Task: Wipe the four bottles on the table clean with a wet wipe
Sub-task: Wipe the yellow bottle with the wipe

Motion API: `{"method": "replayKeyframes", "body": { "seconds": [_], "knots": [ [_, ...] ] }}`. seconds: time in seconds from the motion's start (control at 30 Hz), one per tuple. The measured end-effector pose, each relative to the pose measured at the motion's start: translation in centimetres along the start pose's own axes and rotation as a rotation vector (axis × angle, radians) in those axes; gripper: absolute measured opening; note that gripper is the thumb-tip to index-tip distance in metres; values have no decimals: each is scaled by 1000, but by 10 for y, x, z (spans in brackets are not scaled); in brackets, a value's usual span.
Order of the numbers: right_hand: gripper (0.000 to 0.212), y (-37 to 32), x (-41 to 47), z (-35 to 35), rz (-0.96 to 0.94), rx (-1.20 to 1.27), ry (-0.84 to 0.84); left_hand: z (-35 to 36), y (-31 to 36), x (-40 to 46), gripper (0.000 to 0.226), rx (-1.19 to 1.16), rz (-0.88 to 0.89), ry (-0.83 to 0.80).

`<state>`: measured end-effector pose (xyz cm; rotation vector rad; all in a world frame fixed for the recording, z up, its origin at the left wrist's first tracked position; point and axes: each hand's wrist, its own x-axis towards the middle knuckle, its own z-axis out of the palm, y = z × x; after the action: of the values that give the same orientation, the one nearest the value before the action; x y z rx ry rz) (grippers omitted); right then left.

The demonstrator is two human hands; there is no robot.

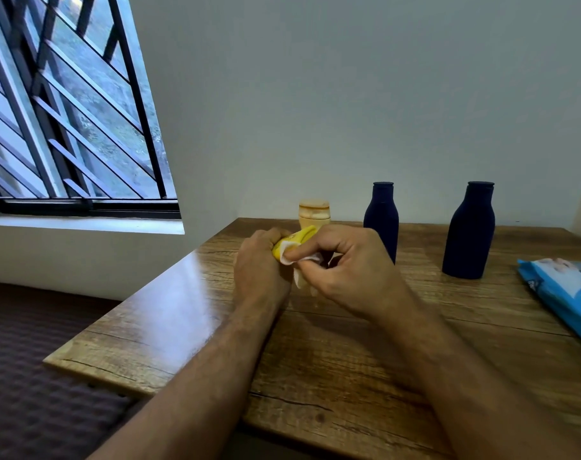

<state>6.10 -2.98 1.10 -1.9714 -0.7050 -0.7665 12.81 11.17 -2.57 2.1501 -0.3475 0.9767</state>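
The yellow bottle (pixel 295 242) is up off the table, held between both hands above the middle of the wooden table (pixel 349 343), and only a slice of it shows between the fingers. The left hand (pixel 262 263) is wrapped tight around its body, fingers closed right over it. The right hand (pixel 345 267) is pinching the white wet wipe (pixel 297 260) against the bottle, thumb and forefinger pressed together on the cloth, the rest of the wipe bunched under the palm and mostly hidden.

Just behind the hands stands a small tan bottle (pixel 314 214), upright near the back edge of the table, its lower part hidden by the hands. To its right, a dark blue bottle (pixel 381 220) stands upright, close beside the right hand's knuckles. Further right and well apart from it, a second dark blue bottle (pixel 469 230) stands upright too.

At the far right edge of the table lies the blue pack of wipes (pixel 564 293), flat, partly cut off by the frame. On the left, a barred window (pixel 66 111) sits in the pale wall above a sill.
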Motion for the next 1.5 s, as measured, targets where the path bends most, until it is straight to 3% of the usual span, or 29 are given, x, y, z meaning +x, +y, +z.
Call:
{"method": "replayKeyframes", "body": {
  "seconds": [0.23,0.43,0.5,0.57,0.67,0.8,0.93,1.03,1.1,1.17,1.27,1.4,1.5],
  "knots": [
    [11,4,6,-13,209,111,278,1,5,1,39,-101,-63,32],
    [12,-7,1,-9,164,179,-15,0,3,-1,17,-175,-58,51],
    [11,-6,3,-9,168,179,39,-2,3,-1,15,-180,-55,60],
    [10,-3,5,-14,207,204,152,-4,7,0,33,-180,-29,53],
    [11,2,9,-20,296,259,269,-10,18,-6,36,-332,61,21],
    [12,5,11,-22,351,271,302,-13,27,-15,33,-583,-68,-4],
    [13,9,10,-21,376,256,289,-17,33,-12,60,-761,-55,113],
    [14,12,9,-17,367,190,246,-18,25,-4,94,-804,-236,189],
    [14,13,8,-16,360,175,214,-17,18,0,105,-842,-360,176],
    [13,13,7,-14,352,157,195,-16,16,3,90,-871,-380,163],
    [14,12,6,-12,323,133,178,-14,20,4,35,-888,-329,117],
    [15,13,6,-12,309,114,170,-13,20,1,48,-1057,-345,5],
    [16,14,6,-12,303,107,180,-13,21,2,53,-1035,-361,-42]
  ]
}}
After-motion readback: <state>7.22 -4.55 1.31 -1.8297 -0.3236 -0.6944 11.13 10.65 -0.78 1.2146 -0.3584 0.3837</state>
